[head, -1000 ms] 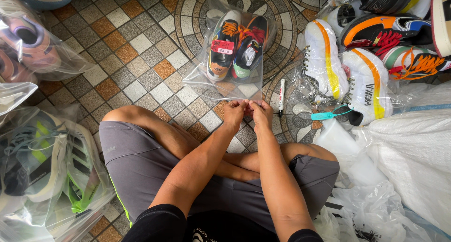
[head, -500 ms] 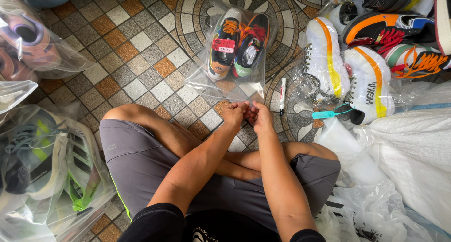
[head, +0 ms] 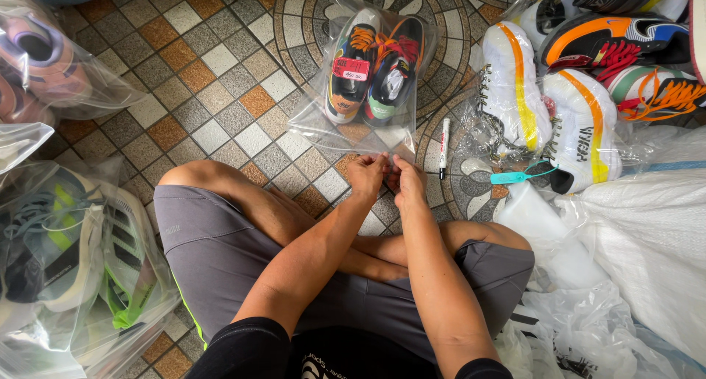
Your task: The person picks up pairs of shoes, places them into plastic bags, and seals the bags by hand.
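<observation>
Covering the whole view, the tiled floor is a mosaic of small grey, tan and orange squares, with a round medallion pattern at its top middle. At the floor's right edge lies a big white woven sack, coarse and crumpled, and at the left edge sit clear bags of shoes, glossy and wrinkled. Two white sneakers with yellow and orange stripes lie near the top right, soles outward, with brighter laced shoes beyond them in the corner.

The clear bag that the person works on lies on the medallion, straight ahead of both hands. Its long axis runs away from the person, and the open mouth is the near end. Inside, a pair of dark sneakers with orange laces lies side by side, toes pointing away, one bearing a red tag.

Both hands meet at that near edge, about equally close to it. The left hand pinches the soft film between thumb and fingertips, closed narrowly on it. The right hand, just beside it and almost touching, is curled the same way on the bag's edge.

A white marker pen lies just right of the bag, parallel to it. A small teal tag rests nearer the white sneakers.
</observation>
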